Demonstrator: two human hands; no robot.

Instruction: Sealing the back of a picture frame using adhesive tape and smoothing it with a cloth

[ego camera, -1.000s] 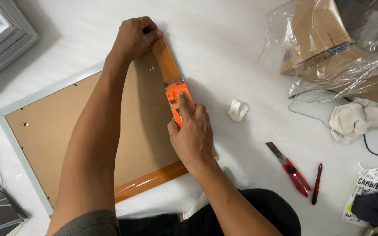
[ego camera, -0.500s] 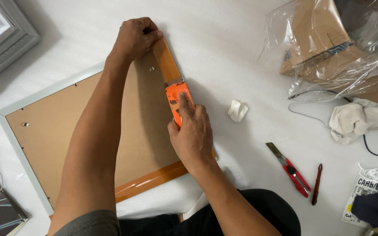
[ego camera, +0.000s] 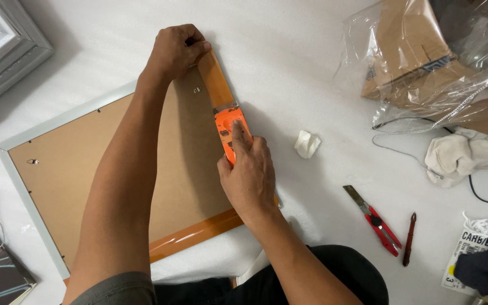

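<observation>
Orange plastic stands out at the frame's right edge: the right hand (ego camera: 251,175) grips an orange tape tool (ego camera: 230,131), forefinger laid along its top, pressing it onto the brown tape strip (ego camera: 214,79) there. Against half a second earlier, almost nothing has shifted; the tool sits at the same spot, so the strip is being pressed, not run. At the picture frame's (ego camera: 57,186) top right corner, the left hand (ego camera: 173,52) curls closed over the tape's end. Right of the frame lie a crumpled white scrap (ego camera: 307,144) and a red utility knife (ego camera: 375,219).

2 hands (ego camera: 176,51) (ego camera: 249,175), 2 picture frames (ego camera: 12,152) (ego camera: 1,39), 1 orange tool (ego camera: 228,127), 1 red cutter (ego camera: 374,217) at lower right, 1 pen (ego camera: 408,237), 1 crumpled tissue (ego camera: 307,144).
</observation>
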